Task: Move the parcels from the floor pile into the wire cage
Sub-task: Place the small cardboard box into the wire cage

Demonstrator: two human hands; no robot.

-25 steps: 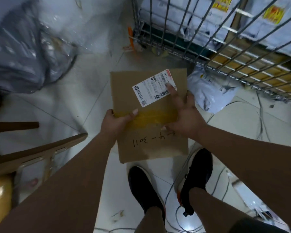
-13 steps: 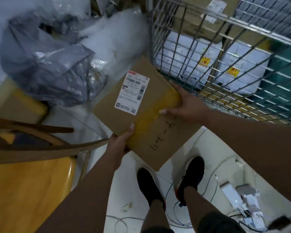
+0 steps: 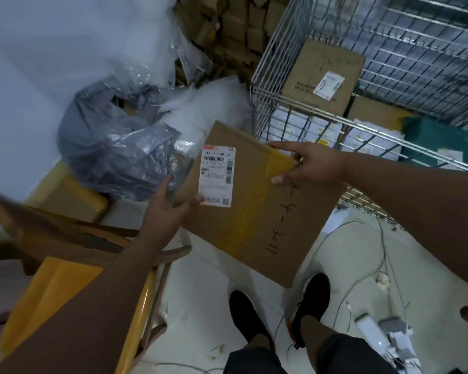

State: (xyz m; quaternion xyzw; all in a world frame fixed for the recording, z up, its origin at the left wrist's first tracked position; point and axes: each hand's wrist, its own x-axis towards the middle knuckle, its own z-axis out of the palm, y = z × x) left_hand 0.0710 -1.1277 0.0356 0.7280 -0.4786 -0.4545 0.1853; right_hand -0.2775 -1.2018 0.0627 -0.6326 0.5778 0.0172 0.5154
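While we stand over the tiled floor (image 3: pixel 206 298), our left hand (image 3: pixel 165 209) and right hand (image 3: pixel 305 163) hold a flat cardboard parcel (image 3: pixel 257 211), fingers clamped on opposite edges, tilted toward the wire cage (image 3: pixel 319 114) beyond, apparently ready to lift over its rim.

Parcel (image 3: pixel 257 211) left of wire cage (image 3: pixel 362 125)

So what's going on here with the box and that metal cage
A person is holding a flat cardboard parcel with both hands, the left hand at its lower left edge by the shipping label, the right hand gripping its upper right edge. The parcel is off the floor, just in front of the wire cage, not yet inside. The cage already holds a brown box and other parcels.
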